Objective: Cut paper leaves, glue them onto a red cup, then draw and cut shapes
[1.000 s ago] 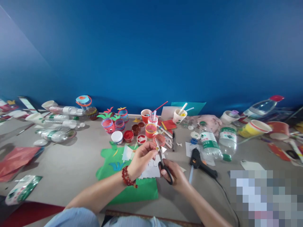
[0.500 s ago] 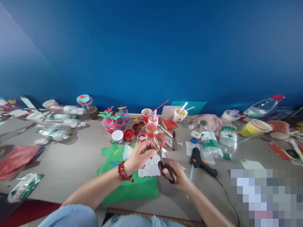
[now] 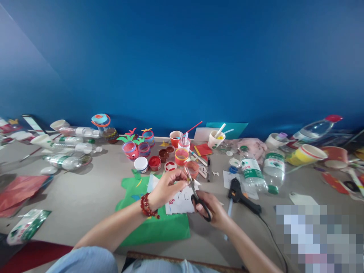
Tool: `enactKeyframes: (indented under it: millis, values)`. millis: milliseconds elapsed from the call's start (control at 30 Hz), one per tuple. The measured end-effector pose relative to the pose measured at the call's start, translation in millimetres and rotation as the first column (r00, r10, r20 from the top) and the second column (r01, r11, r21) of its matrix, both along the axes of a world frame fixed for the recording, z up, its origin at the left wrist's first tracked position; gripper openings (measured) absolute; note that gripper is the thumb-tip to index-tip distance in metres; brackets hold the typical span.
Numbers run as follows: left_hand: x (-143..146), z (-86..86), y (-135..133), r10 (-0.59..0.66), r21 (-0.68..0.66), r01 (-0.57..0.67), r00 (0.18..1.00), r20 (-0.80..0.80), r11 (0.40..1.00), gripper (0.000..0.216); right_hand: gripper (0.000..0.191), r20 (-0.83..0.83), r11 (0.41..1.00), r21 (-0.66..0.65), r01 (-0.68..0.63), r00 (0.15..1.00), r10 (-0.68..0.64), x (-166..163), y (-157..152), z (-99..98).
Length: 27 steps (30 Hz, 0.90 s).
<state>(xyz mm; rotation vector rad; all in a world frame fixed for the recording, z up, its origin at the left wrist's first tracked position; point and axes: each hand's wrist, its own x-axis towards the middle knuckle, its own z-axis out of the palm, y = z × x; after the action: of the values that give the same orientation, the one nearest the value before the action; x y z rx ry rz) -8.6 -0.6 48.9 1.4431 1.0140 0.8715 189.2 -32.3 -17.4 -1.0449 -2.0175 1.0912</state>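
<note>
My right hand (image 3: pixel 209 208) grips black-handled scissors (image 3: pixel 192 185), their blades pointing up and away from me. My left hand (image 3: pixel 168 186), with a red bead bracelet (image 3: pixel 146 205) at the wrist, is closed in a pinch at the blades. A tiny yellowish piece (image 3: pixel 188 179) shows at its fingertips; what it is I cannot make out. Beneath both hands lies a white paper (image 3: pixel 178 206) with small drawn shapes, on top of a green sheet (image 3: pixel 155 231). Part of the paper is hidden by my left hand.
Paint jars (image 3: pixel 155 163) and small decorated cups (image 3: pixel 131 150) stand beyond my hands. A black glue gun (image 3: pixel 240 195) lies to the right, its cord trailing forward, near plastic bottles (image 3: pixel 251 168). More bottles (image 3: pixel 65 162) lie at left, with red paper (image 3: pixel 19 193) closer.
Both hands keep nearly the same place over the paper. The scissors' blades look slightly closer together at the pinched piece.
</note>
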Motion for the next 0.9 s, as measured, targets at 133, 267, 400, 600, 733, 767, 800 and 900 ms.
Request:
enactKeyframes:
  millis: [133,267,400,600,733,767,800,900]
  values:
    - [-1,-0.5,1,-0.006,0.024,0.007,1.000,-0.004,1.000,0.006,0.062,0.011,1.000,0.013,-0.009,1.000,0.009,1,0,0.6]
    - [-2,-1.6,3,-0.018,0.028,0.018,1.000,0.005,0.999,0.007,0.060,0.033,0.998,0.065,-0.002,0.999,0.000,2,1,2.0]
    - [-3,-1.4,4,-0.038,0.035,0.038,0.999,-0.004,0.999,0.005,0.061,0.034,0.998,0.060,-0.007,0.999,0.005,3,2,0.4]
    - [-5,1.2,6,-0.051,0.031,0.052,0.998,-0.030,0.998,0.006,0.061,0.022,0.996,0.088,-0.005,1.000,0.003,4,2,-6.1]
    - [-6,0.1,8,-0.072,0.018,0.073,0.996,-0.044,0.997,0.005,0.062,0.023,0.996,0.086,-0.005,1.000,0.003,4,3,-5.5]
    - [-7,-0.6,8,-0.080,0.014,0.080,0.996,-0.043,0.997,0.005,0.062,0.022,0.996,0.086,-0.003,1.000,0.001,4,3,-5.3]
    - [-8,-1.1,9,-0.087,0.013,0.088,0.995,-0.042,0.996,0.005,0.062,0.021,0.996,0.084,-0.004,1.000,0.003,4,3,-5.4]
    - [-10,-1.2,10,-0.103,0.024,0.104,0.994,-0.048,0.994,0.005,0.063,0.019,0.997,0.071,-0.017,1.000,0.016,4,3,-7.1]
